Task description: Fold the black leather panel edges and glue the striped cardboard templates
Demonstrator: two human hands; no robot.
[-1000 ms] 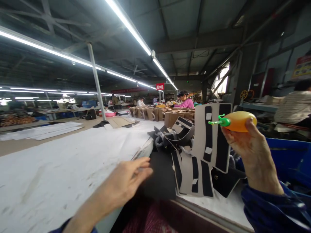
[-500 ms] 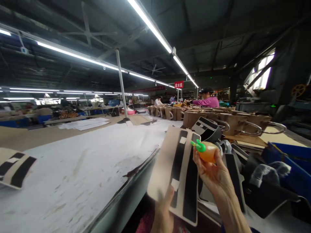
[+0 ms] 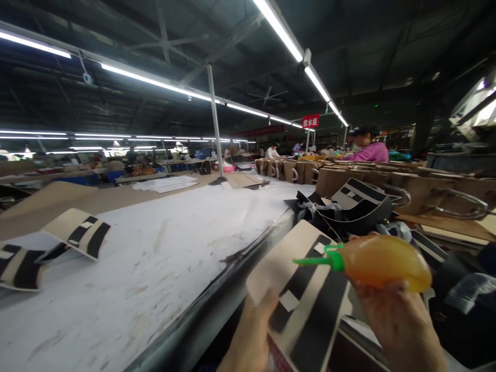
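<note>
1. Nearest, one squeeze bottle (image 3: 389, 263), filled with amber liquid, lies almost level in front of the panel's upper right part and hides some of it. Its single green nozzle (image 3: 321, 261) points left across the panel; whether the tip touches cannot be told.
2. The right hand (image 3: 395, 315) has its fingers curled around the bottle from below and behind, closed to the bottle's width; some fingers are hidden.
3. One striped panel (image 3: 304, 294) is held tilted below the nozzle, beyond the table edge. It shows two dark strips and two white patches.
4. The left hand (image 3: 251, 330) grips the panel's lower left side, thumb on the face; its other fingers are out of sight behind, so their spread cannot be told.
5. Just left runs the edge of the white-covered table (image 3: 147, 258), smudged with marks. Two more striped panels lie on its far left: one curved panel (image 3: 77, 232) and one darker panel (image 3: 19, 266), cut by the picture's border.
6. Beyond the held panel, a heap of black pieces (image 3: 360, 204) crowds the space; clear plastic wrap (image 3: 468, 292) sits at far right.
7. Behind the heap stand rows of brown bags (image 3: 426, 188), too overlapped to count.
8. Farther off, one person in pink (image 3: 370, 151) is near one red sign (image 3: 310, 121) and one white post (image 3: 214, 119).
</note>
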